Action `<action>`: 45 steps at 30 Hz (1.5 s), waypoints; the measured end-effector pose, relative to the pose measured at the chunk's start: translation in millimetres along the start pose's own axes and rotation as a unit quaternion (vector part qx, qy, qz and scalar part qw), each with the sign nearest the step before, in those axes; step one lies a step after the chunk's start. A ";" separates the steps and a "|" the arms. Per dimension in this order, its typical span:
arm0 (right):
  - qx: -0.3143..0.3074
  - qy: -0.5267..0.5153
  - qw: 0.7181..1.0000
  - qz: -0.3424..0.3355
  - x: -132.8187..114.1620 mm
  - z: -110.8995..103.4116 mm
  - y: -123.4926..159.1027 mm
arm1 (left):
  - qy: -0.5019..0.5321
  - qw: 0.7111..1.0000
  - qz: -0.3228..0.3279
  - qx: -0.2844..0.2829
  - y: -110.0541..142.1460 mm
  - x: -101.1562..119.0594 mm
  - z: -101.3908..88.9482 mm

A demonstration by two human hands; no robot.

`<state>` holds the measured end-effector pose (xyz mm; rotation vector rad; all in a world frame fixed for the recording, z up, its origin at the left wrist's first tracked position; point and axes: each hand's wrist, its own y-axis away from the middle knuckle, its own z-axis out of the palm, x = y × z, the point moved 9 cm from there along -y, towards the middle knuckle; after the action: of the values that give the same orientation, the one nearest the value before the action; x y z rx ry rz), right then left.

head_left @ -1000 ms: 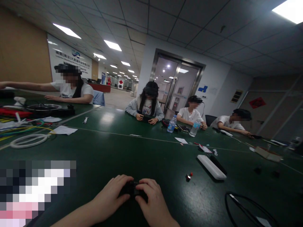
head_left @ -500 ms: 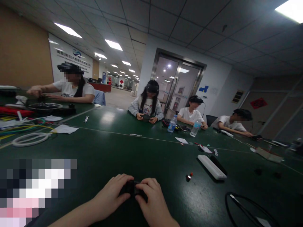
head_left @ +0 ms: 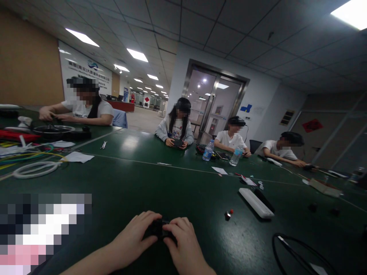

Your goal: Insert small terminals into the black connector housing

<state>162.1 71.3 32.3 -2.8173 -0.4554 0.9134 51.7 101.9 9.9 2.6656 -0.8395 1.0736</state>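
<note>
Low in the middle of the head view, both my hands close around a small black object. My left hand grips its left side, thumb below and fingers on top. From the right, my right hand pinches the other side between thumb and fingers. Much of the object is covered, so its exact kind cannot be made out. To the right of my hands lies a small dark piece with a shiny face, with a tiny red piece beside it.
The green table spreads around me. Rightward lie a long white case and a looped black cable. Two water bottles stand farther back. Wires and a white coil lie at left. Several people sit across the table.
My hands and the black object stay almost in place. At the far left, a co-worker's hand has moved closer to their other hand. The view has shifted very slightly.
</note>
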 end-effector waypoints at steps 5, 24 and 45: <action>-0.003 0.000 1.000 0.000 -0.6 0.4 0.3 | -0.001 1.000 -0.004 -0.004 0.0 -0.4 0.3; 0.019 -0.013 1.000 -0.001 -3.4 -6.3 1.3 | -0.005 1.000 -0.004 0.000 -0.2 -0.9 -0.1; 0.151 -0.179 0.969 0.073 29.9 -14.3 10.5 | 0.002 1.000 -0.015 -0.014 -0.1 2.0 -1.1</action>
<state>196.1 70.6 25.1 -2.4390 -0.1305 1.4011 52.3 101.5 12.0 2.6428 -0.8051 1.0527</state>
